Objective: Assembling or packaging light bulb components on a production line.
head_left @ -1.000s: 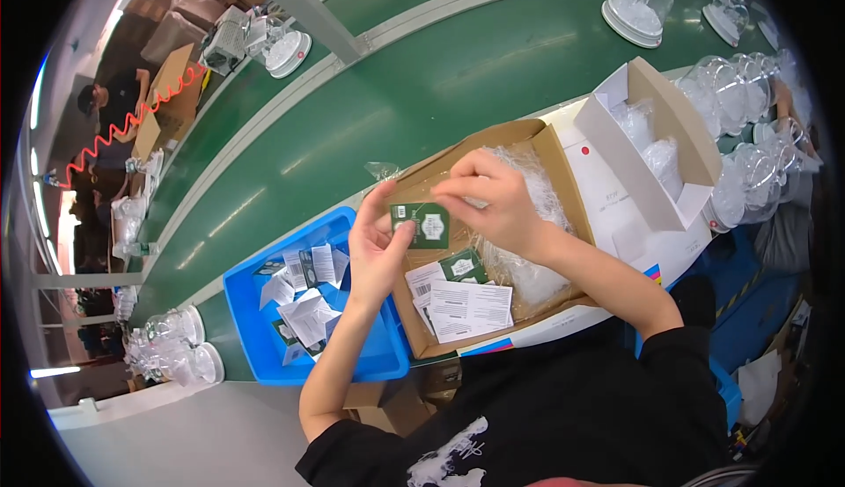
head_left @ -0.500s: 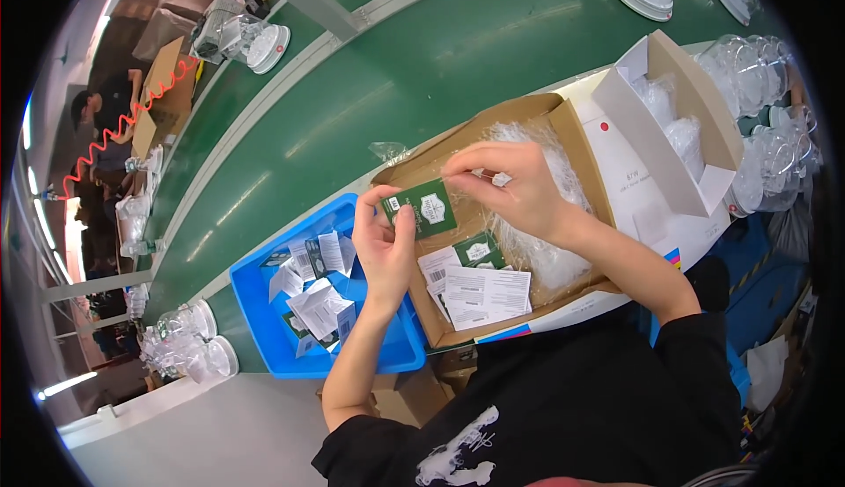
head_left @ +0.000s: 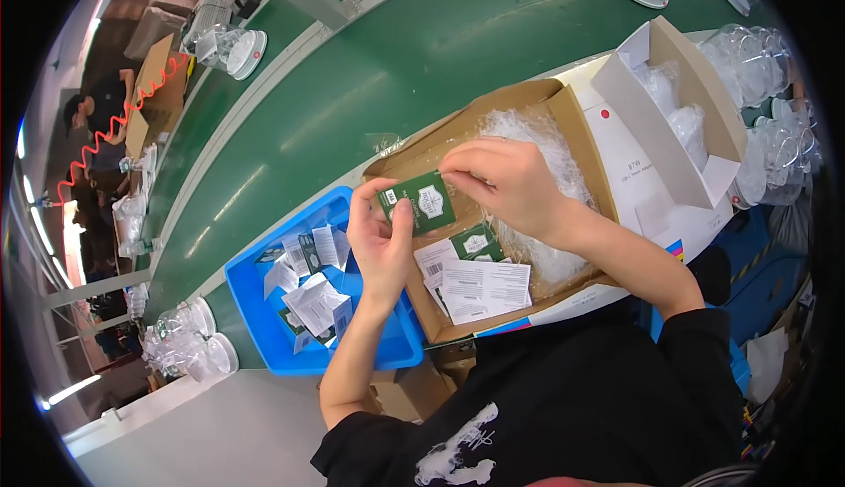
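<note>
My left hand point(head_left: 380, 245) pinches a green card point(head_left: 427, 204) with a white emblem, thumb across its front, fingers behind. At the card's upper right corner, my right hand point(head_left: 506, 179) is closed in a pinch; what sits between its fingertips is too small to make out. Both hands are over a shallow brown cardboard box point(head_left: 576, 139). In it lies a tangled bundle of clear plastic strands point(head_left: 519, 124), partly hidden under my right hand and forearm. Printed white leaflets point(head_left: 484, 292) and another green card point(head_left: 476, 244) rest in the near left part of the box.
Left of the box stands a blue plastic bin point(head_left: 264, 346) holding folded leaflets and cards. A white carton point(head_left: 673, 126) with clear bags is on the right. Clear items with white bases point(head_left: 231, 51) stand about the green work surface point(head_left: 308, 148). Further left is a person point(head_left: 106, 117).
Both hands stay over the box with the green card in the left. My right fingertips have come closer to the card's corner. The view has shifted slightly.
</note>
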A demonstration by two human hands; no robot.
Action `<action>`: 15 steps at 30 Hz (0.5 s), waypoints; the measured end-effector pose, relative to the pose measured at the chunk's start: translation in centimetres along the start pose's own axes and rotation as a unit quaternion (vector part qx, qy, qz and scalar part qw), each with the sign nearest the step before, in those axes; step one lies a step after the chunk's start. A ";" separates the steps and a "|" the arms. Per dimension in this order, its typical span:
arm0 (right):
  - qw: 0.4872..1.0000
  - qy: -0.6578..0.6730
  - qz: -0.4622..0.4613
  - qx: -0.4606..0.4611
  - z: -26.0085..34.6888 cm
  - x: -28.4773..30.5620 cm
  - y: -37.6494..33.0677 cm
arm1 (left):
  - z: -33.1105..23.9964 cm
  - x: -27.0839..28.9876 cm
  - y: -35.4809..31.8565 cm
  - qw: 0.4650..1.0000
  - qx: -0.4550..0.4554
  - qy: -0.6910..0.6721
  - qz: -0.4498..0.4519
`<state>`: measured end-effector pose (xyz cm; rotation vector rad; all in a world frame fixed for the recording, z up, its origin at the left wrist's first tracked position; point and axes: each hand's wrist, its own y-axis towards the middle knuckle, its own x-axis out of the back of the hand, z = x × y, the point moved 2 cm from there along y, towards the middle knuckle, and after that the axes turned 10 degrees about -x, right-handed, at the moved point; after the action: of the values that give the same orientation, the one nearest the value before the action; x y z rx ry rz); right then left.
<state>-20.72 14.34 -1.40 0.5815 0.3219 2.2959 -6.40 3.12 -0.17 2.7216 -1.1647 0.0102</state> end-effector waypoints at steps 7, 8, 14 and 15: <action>0.999 -0.045 -0.001 0.024 0.3 -0.2 -0.1 | 0.4 1.0 0.0 0.993 -0.009 0.090 0.071; 0.999 -0.046 -0.001 0.021 0.3 -0.2 -0.2 | 0.1 0.9 -0.1 0.992 -0.016 0.101 0.075; 0.999 -0.040 0.009 0.017 0.2 0.2 0.3 | 0.2 0.9 0.1 0.994 -0.016 0.053 0.092; 0.999 -0.033 0.014 0.014 0.1 0.0 0.3 | 0.2 1.3 0.1 0.996 0.010 0.025 0.090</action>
<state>-20.84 14.09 -1.15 0.6793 0.3168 2.2961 -5.60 2.10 -0.22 2.6077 -1.3981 0.1131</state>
